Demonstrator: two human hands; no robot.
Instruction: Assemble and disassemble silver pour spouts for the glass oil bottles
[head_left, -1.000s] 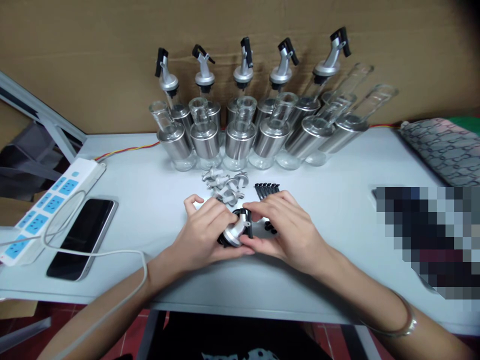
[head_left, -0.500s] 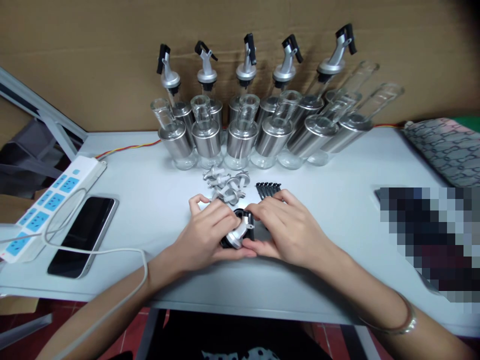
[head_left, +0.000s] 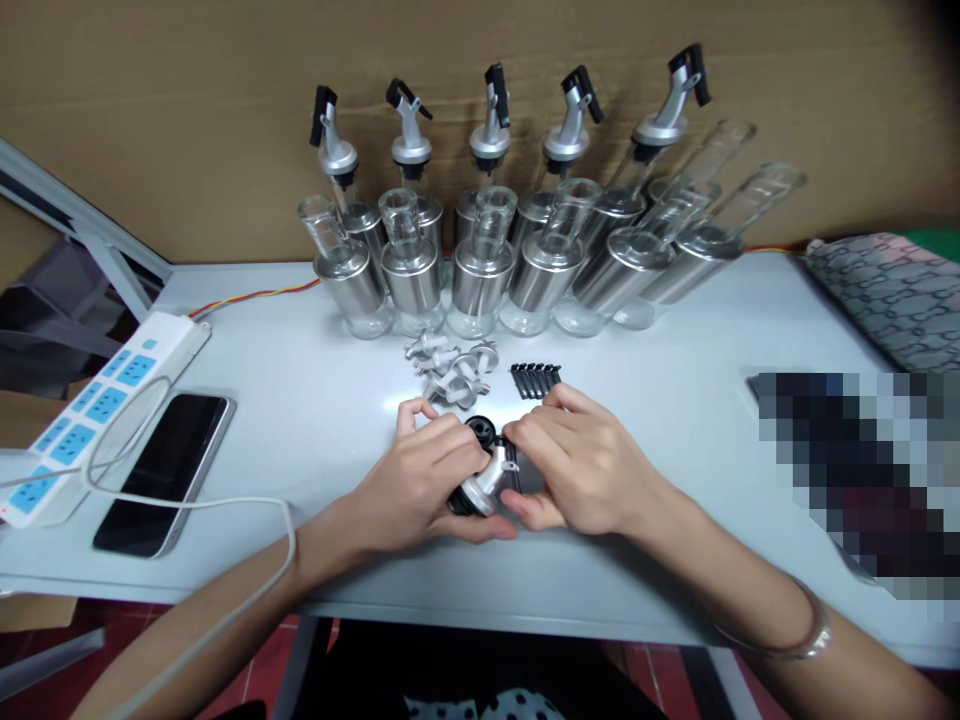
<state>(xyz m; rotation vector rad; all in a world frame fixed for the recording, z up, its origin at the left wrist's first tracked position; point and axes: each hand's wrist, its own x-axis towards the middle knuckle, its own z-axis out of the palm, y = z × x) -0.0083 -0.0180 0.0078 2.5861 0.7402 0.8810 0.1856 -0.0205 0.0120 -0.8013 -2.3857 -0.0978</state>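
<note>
My left hand is closed around a silver bottle pourer with a black base, tilted above the white table. On the pourer's right side is a black lever. My right hand curls at this lever, index fingertip against its top end and thumb by its lower end. A round black plastic part shows just behind the pourer, by my left fingers. Beyond my hands lie a pile of silver pourer tops and a row of small black levers.
Glass bottles with metal sleeves stand across the back, the rear ones with pourers fitted. On the left are a power strip, a phone and a white cable. A patterned cloth item lies at right.
The pourer has shifted slightly toward me and to the right. My right thumb has moved down from the lever, exposing more of it, and the round black part is more visible.
</note>
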